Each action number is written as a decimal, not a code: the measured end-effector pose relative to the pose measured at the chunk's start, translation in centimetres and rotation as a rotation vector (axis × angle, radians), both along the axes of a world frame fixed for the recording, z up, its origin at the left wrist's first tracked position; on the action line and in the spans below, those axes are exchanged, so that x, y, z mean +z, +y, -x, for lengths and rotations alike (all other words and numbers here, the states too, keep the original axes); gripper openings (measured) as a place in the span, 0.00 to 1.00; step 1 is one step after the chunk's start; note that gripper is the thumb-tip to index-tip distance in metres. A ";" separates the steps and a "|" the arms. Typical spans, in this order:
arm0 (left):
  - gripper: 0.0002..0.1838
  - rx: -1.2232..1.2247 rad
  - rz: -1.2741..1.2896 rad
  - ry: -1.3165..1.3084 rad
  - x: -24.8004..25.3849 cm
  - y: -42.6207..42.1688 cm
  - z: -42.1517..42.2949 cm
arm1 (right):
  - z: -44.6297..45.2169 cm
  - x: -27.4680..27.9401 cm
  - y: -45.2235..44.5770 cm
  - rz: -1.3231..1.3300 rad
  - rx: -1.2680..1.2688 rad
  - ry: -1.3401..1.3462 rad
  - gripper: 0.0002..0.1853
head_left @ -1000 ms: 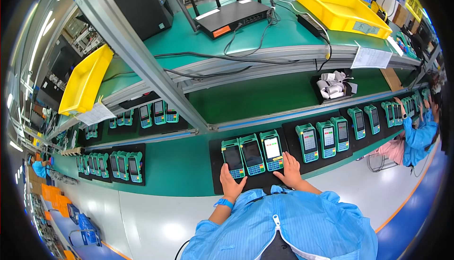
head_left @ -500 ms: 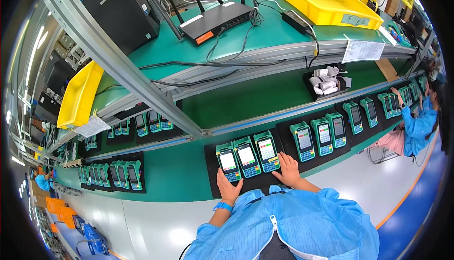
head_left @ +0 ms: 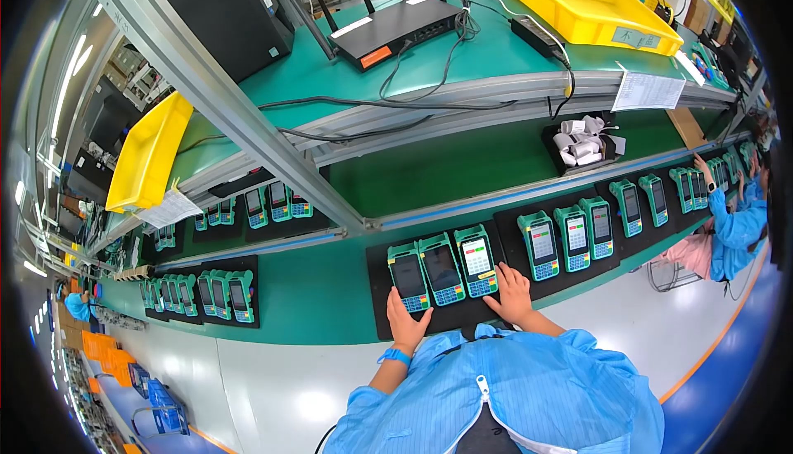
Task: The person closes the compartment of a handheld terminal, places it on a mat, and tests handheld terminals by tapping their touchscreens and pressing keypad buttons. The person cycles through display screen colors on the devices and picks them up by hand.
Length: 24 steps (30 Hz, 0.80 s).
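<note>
Three green handheld payment terminals lie side by side on a black mat [head_left: 379, 289] in front of me. The left terminal [head_left: 408, 276] and the middle terminal [head_left: 441, 269] have dark screens. On the right terminal [head_left: 478, 261] the screen is lit, with red and green marks. My left hand [head_left: 405, 323] rests at the lower left edge of the left terminal, fingers stretched and thumb apart. At the lower right edge of the right terminal is my right hand [head_left: 513, 293], its fingers extended and touching or very near the case. Neither hand is wrapped round a terminal.
More terminals [head_left: 538, 246] lie on mats to the right, others [head_left: 240, 297] to the left. A metal post [head_left: 223, 99] rises left of centre. Behind stand a black tray of white paper rolls [head_left: 582, 142], a router [head_left: 396, 31] and a yellow bin [head_left: 578, 8]. A co-worker [head_left: 735, 227] sits at right.
The screens of the left and middle terminals have gone from lit white to dark. The whole view has shifted slightly; both hands keep about the same places beside the terminals.
</note>
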State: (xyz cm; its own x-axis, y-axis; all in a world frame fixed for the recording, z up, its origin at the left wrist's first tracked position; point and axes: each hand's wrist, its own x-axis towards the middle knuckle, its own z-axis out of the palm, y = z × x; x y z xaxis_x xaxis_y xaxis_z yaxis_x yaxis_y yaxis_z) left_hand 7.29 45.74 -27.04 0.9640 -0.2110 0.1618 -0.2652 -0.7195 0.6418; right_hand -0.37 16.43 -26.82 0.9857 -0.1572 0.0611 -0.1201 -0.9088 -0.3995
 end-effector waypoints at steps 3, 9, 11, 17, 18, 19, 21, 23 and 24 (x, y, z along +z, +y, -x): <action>0.61 -0.005 0.003 0.003 0.0 0.1 -0.1 | 0.2 0.1 0.2 -0.018 -0.013 0.001 0.45; 0.61 -0.019 0.022 -0.006 0.0 0.4 0.0 | 0.4 -0.3 0.6 -0.018 -0.021 -0.029 0.46; 0.60 -0.038 0.023 -0.040 0.1 0.4 0.0 | 0.4 -0.4 0.6 -0.021 -0.019 -0.038 0.48; 0.58 -0.103 0.039 -0.139 -0.4 0.9 0.0 | -0.4 1.9 2.6 -0.169 -0.081 -0.080 0.54; 0.58 -0.108 0.049 -0.127 -0.4 0.9 0.0 | -0.6 2.6 3.0 -0.141 -0.038 -0.092 0.53; 0.57 -0.112 0.058 -0.116 -0.4 1.0 0.0 | -0.9 3.2 3.3 -0.113 0.006 -0.104 0.52; 0.55 -0.126 0.059 -0.106 -0.3 1.1 -0.1 | -1.3 4.0 3.9 -0.063 0.101 -0.112 0.51; 0.54 -0.144 0.052 -0.104 0.0 1.2 -0.1 | -1.5 4.6 4.2 -0.014 0.201 -0.102 0.49; 0.54 -0.153 0.044 -0.107 0.2 1.2 -0.2 | -1.6 4.9 4.6 -0.014 0.216 -0.105 0.45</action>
State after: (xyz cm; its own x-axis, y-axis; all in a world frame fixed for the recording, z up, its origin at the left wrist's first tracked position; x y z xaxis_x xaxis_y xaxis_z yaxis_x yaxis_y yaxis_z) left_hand 7.46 46.94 -26.85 0.8981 -0.3440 0.2739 -0.4375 -0.6373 0.6344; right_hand 1.24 21.01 -21.92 0.9849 0.0547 0.1641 0.1189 -0.9032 -0.4124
